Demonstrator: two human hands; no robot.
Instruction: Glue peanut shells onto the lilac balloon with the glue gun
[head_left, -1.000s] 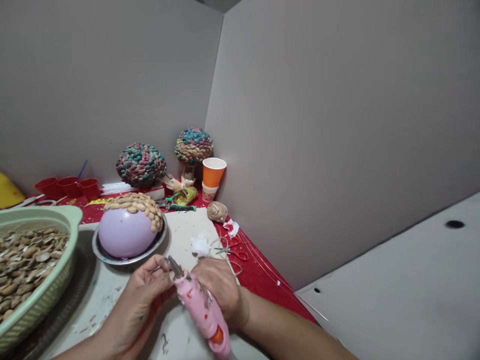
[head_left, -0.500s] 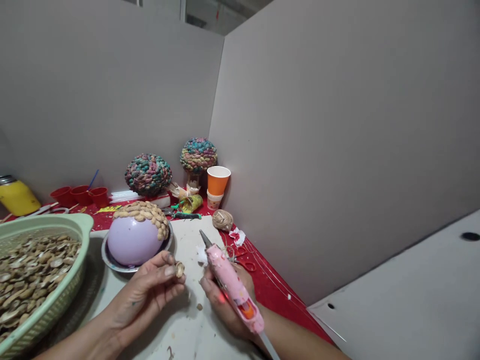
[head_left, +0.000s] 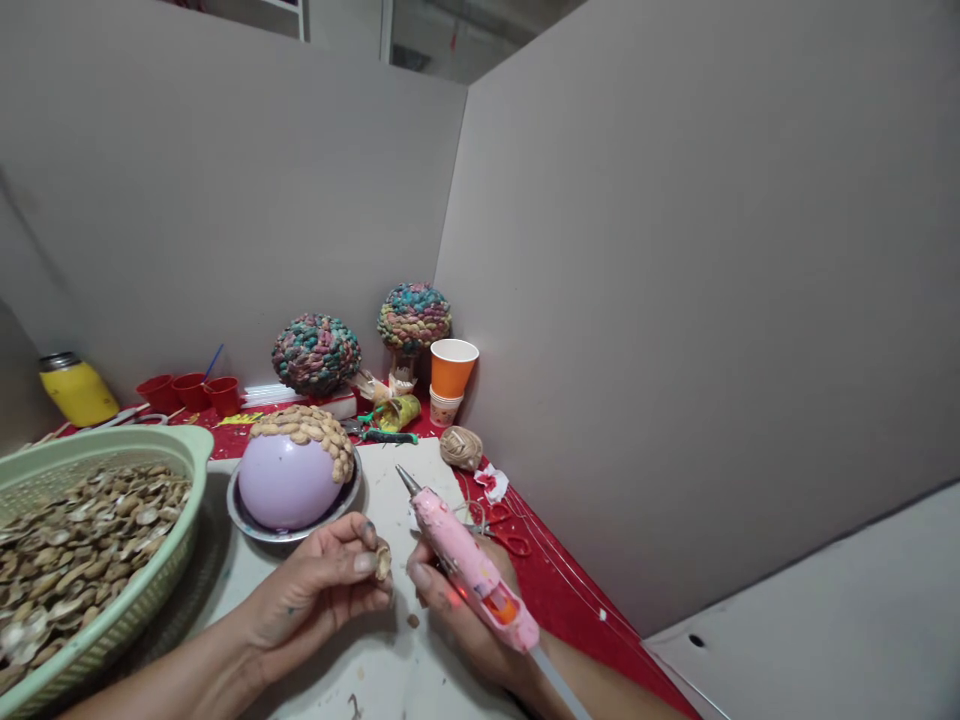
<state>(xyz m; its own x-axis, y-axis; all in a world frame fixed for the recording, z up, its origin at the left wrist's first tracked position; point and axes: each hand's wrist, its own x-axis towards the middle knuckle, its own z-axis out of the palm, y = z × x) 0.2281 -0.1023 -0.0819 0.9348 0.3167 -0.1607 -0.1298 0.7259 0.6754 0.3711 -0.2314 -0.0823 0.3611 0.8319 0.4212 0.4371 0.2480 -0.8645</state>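
Note:
Between the thumb and fingers of my left hand (head_left: 319, 580) is a peanut shell (head_left: 383, 562), its hollow side partly showing. My right hand (head_left: 469, 610) is wrapped round a pink hot glue gun (head_left: 465, 555), its metal nozzle pointing up and to the left and a glue stick (head_left: 559, 685) coming out of the rear. The nozzle is apart from the shell. Beyond my left hand, a lilac balloon (head_left: 289, 485) rests in a metal bowl (head_left: 259, 533); peanut shells (head_left: 311, 428) cover its top and right side.
A green basket (head_left: 196, 465) of peanut shells stands at the left. Behind are two coloured shell-covered balls (head_left: 316, 355), red cups (head_left: 223, 396), an orange paper cup (head_left: 453, 370), pliers (head_left: 390, 437) and a yellow jar (head_left: 79, 390). Twine (head_left: 460, 448) and red-handled scissors (head_left: 514, 543) lie at right.
The whole view has shifted, so things appear slightly further right. My hands keep the same grips on the peanut shell and the glue gun.

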